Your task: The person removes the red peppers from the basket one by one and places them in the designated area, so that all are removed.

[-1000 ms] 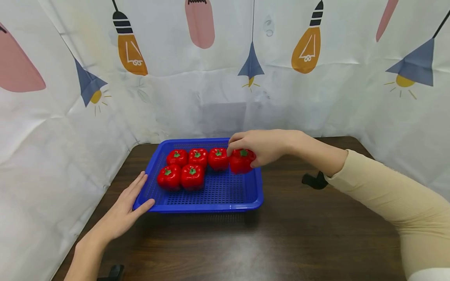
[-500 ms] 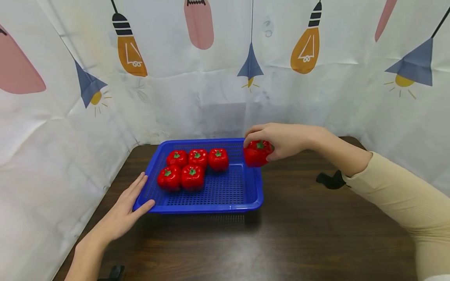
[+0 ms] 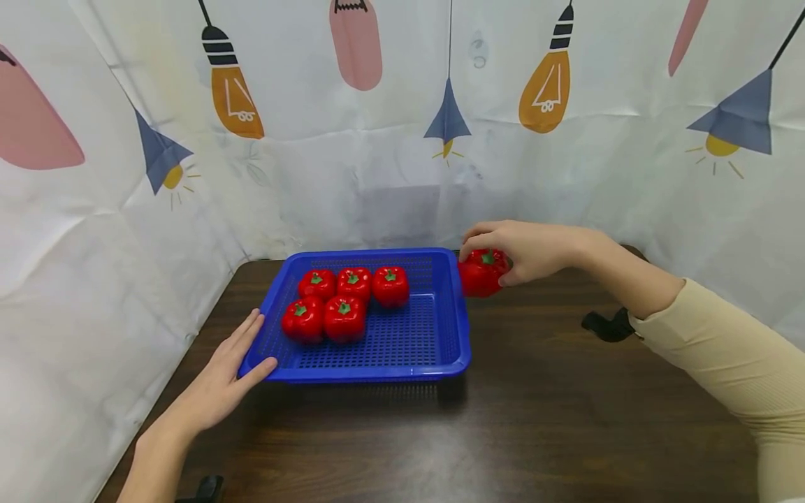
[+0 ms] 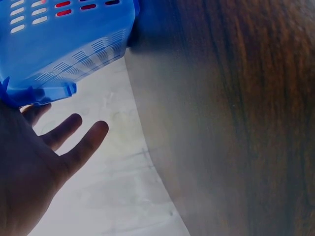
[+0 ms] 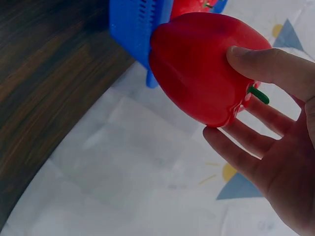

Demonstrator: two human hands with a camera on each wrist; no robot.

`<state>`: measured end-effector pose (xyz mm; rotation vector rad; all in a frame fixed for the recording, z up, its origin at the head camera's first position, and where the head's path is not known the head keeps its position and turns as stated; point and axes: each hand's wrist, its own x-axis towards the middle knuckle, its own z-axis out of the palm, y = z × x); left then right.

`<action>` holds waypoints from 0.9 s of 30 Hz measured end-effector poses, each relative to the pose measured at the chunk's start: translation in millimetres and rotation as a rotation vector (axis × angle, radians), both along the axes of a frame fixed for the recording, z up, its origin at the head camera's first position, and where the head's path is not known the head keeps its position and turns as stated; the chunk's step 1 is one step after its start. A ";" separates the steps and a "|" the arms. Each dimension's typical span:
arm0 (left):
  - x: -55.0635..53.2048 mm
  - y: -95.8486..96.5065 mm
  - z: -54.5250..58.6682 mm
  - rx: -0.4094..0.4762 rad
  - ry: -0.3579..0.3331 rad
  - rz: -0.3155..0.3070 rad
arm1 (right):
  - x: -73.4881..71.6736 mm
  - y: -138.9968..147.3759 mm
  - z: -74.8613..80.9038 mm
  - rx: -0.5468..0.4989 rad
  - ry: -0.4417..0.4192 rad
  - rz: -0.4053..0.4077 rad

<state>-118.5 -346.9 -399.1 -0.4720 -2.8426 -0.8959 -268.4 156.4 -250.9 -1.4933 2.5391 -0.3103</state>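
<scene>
Pinching a red pepper (image 3: 481, 279) at the right side of a blue basket (image 3: 402, 342), stem (image 3: 487, 258) upward.
Head view: the right hand (image 3: 534, 246) curls over the pepper at the basket's right rim, its long axis near upright; whether it touches the rim cannot be told. Five more peppers (image 3: 344, 321), stems up, sit in the basket's left and rear. The left hand (image 3: 220, 377), spread, rests at the basket's left rim. Left wrist view: that hand's fingers splay beside the basket's slotted wall, red showing through. Right wrist view: thumb (image 5: 270, 65) and fingers pinch the pepper, stem toward the palm.
</scene>
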 end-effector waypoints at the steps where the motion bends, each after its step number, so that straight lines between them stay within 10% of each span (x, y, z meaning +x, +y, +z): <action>1: 0.0 0.0 0.1 0.000 0.001 0.001 | -0.7 1.7 -1.2 0.000 0.002 -0.008; 27: 3.0 -0.7 0.3 0.016 -0.026 0.026 | -36.3 25.8 -69.6 -0.044 -0.139 -0.098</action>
